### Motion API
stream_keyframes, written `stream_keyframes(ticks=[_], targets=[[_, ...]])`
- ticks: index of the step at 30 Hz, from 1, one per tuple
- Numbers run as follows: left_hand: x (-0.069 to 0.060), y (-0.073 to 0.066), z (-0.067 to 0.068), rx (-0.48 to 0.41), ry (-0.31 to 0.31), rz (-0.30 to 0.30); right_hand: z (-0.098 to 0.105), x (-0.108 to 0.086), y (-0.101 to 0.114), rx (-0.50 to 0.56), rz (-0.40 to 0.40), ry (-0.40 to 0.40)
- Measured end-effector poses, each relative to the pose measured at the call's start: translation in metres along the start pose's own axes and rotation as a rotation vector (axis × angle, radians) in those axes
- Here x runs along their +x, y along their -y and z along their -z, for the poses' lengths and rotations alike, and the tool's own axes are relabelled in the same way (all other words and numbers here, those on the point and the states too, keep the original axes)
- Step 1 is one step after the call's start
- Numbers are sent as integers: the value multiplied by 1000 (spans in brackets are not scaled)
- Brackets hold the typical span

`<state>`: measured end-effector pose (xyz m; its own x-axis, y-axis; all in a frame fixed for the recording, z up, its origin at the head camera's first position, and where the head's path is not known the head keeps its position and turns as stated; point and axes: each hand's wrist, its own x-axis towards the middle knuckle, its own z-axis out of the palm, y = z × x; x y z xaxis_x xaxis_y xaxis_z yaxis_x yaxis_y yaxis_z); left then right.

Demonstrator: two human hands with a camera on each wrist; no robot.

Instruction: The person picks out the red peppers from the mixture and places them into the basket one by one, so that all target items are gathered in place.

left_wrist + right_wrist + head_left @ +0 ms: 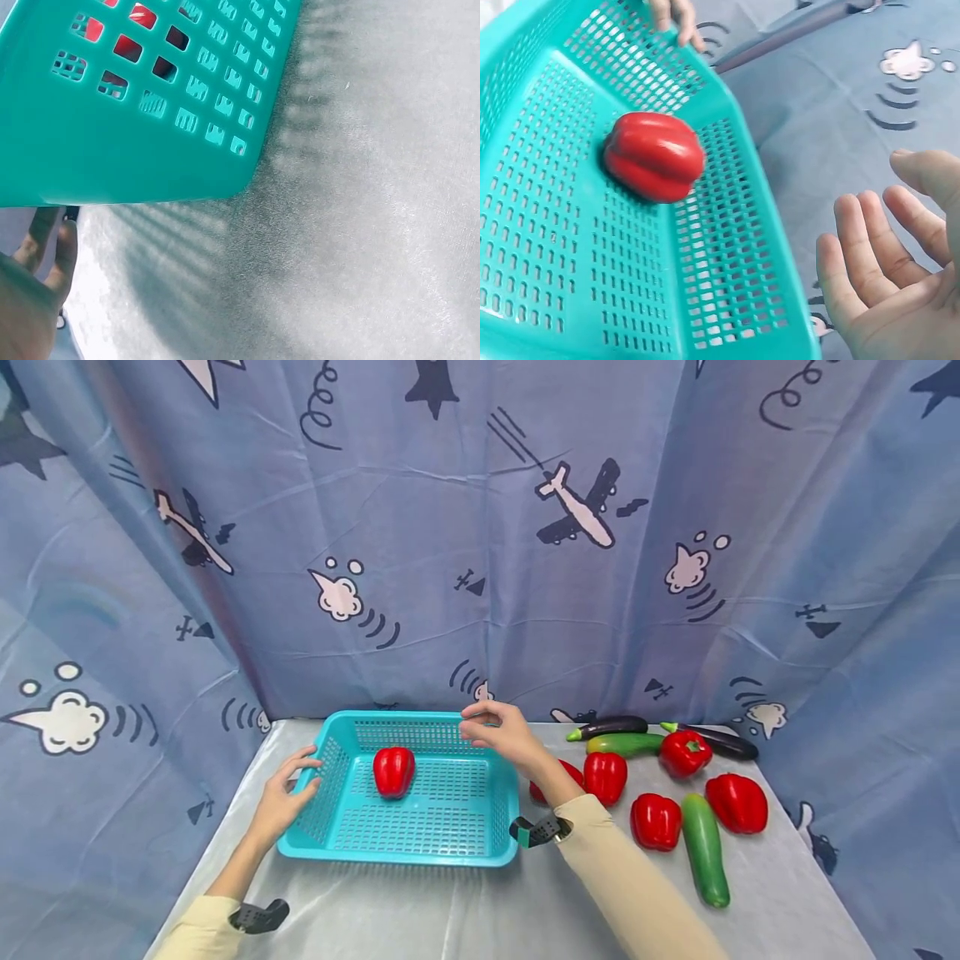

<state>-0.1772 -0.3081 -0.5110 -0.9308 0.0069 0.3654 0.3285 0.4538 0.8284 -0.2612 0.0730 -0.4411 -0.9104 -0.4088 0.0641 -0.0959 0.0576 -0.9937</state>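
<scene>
Right hand [504, 735] hovers, fingers [864, 253] loosely bent — left hand [279, 797] splayed.

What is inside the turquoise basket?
One red pepper lies in the basket, left of centre; nothing else shows there. The patch directly under the pepper is covered, and from the head view the right hand hides the far right corner.

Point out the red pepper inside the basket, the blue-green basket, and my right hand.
Red pepper [393, 772]: head view, middle of its side.
Blue-green basket [397, 859]: head view, near rim.
Right hand [507, 732]: head view, middle of the hand.
</scene>
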Motion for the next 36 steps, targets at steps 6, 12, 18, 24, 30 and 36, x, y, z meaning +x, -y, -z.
stream_keyframes(ticks=[6, 12, 18, 24, 30, 36], targets=[[-1, -7, 1, 35, 8, -17, 19, -27, 6, -15, -2, -67], [-3, -4, 1, 11, -2, -4, 40, -47, -3, -30, 14, -117], [-2, 22, 0, 14, -8, 7, 58, -65, -6, 2, 12, -165], [0, 31, 0, 6, -2, 10, 78, -79, -11, 13, 39, -175], [-1, 31, 0, 4, -2, 5, 98, -89, -27, -57, 40, -193], [-1, 33, 0, 2, -8, 11, 112, -91, -42, -99, 52, -172]])
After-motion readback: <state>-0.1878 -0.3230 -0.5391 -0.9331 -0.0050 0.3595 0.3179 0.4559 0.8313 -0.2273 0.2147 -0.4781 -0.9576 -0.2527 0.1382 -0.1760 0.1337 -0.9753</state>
